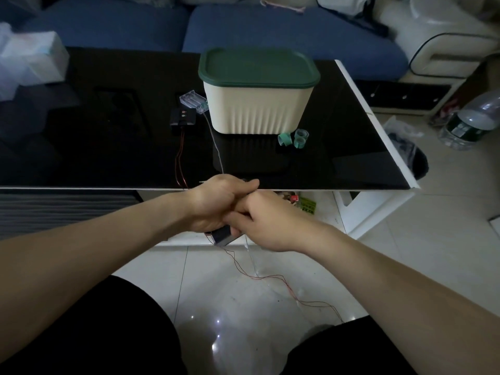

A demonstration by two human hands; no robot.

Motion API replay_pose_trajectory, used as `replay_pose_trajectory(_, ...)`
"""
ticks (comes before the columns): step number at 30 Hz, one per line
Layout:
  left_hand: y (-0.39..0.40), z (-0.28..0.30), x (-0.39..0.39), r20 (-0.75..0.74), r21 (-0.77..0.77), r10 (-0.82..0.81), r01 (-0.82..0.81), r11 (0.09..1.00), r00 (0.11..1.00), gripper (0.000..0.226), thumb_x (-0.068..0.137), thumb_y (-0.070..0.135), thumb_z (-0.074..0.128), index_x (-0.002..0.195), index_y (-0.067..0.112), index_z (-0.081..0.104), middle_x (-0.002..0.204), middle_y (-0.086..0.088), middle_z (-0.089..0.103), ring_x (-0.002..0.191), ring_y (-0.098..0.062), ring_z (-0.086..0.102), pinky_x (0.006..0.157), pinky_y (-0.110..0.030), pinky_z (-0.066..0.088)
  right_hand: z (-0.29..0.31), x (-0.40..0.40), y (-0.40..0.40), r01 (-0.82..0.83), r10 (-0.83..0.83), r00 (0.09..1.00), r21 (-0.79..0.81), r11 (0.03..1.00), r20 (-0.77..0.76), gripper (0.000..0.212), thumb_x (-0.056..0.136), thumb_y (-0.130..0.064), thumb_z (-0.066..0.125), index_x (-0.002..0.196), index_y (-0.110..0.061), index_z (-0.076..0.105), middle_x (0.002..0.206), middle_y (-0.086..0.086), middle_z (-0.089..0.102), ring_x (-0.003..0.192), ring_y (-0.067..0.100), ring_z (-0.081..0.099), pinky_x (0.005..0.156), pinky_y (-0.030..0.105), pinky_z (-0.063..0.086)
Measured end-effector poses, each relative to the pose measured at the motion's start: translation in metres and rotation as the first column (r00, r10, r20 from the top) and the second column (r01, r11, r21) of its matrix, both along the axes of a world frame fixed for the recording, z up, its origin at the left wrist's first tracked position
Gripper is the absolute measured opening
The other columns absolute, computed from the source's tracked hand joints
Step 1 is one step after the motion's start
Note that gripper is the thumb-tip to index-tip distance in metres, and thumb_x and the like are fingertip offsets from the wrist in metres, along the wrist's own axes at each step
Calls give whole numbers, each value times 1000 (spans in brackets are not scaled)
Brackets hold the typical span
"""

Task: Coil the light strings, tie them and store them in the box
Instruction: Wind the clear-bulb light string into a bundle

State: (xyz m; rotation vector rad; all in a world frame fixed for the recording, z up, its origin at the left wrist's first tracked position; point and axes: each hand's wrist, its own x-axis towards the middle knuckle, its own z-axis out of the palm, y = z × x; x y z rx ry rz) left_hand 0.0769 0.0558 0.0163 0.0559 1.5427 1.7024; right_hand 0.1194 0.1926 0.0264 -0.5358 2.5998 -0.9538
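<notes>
Meeting just below the black table's [351,147] near edge, the left hand [216,203] grips a dark battery pack [223,236] while the right hand [266,223] pinches thin wire [270,278] – copper strands trail onto the tiled floor. Behind, the cream box [257,106] stands lidded, green tie rolls [293,138] beside it.
</notes>
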Motion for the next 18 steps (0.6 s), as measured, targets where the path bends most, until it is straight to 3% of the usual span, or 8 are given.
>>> replay_pose_trajectory(2,0,-2,2,-12,-44,-29,28,999,1000,51,103,28,41,103,-21,54,81,-25,54,68,-33,55,57,-30,48,1,-1,1,-7,7,1000,-21,1000,29,34,100,-29,59,72,-17,73,51,-15,54,54,-12,53,52,8,35)
replay_pose_trajectory(5,-4,3,5,12,-71,-123,124,990,992,56,104,38,33,95,-12,58,77,-25,62,66,-28,62,57,-26,51,1,-6,7,-18,19,998,-26,999,54,35,96,-36,66,66,-19,71,54,-8,64,52,-1,58,55,14,40)
replay_pose_trajectory(8,-11,5,6,18,-111,-340,340,934,940,65,103,51,17,117,0,55,91,-24,70,59,-23,63,53,-25,46,2,-12,19,-25,32,993,-62,998,115,23,89,-33,76,73,-16,76,54,-11,66,54,-2,59,58,15,41)
replay_pose_trajectory(11,-15,2,4,7,-202,-410,403,893,912,71,99,60,19,129,4,51,82,-20,67,40,-16,39,51,-27,32,1,-21,32,17,-4,996,-154,988,88,16,81,-26,84,77,-11,78,57,-12,65,56,-3,58,58,11,40)
replay_pose_trajectory(14,-17,0,3,25,-235,-395,389,891,918,67,103,49,26,120,-8,57,56,-7,53,33,-10,26,47,-29,19,-1,-28,48,98,-82,993,-202,974,89,25,74,-34,86,77,-11,77,63,1,68,57,2,55,58,16,43)
replay_pose_trajectory(16,-20,1,2,10,-218,-375,368,904,927,55,106,37,32,117,-8,61,46,-2,43,34,-10,23,48,-32,14,-3,-32,60,168,-149,983,-200,965,105,28,74,-41,83,77,-14,77,59,-5,66,54,0,53,56,15,43)
replay_pose_trajectory(18,-25,3,-2,19,-146,-349,348,926,937,48,105,29,35,118,-8,62,45,0,37,34,-9,24,42,-26,16,-5,-35,71,224,-204,971,-174,959,128,28,79,-43,79,77,-16,76,55,-12,63,52,-3,52,55,11,40)
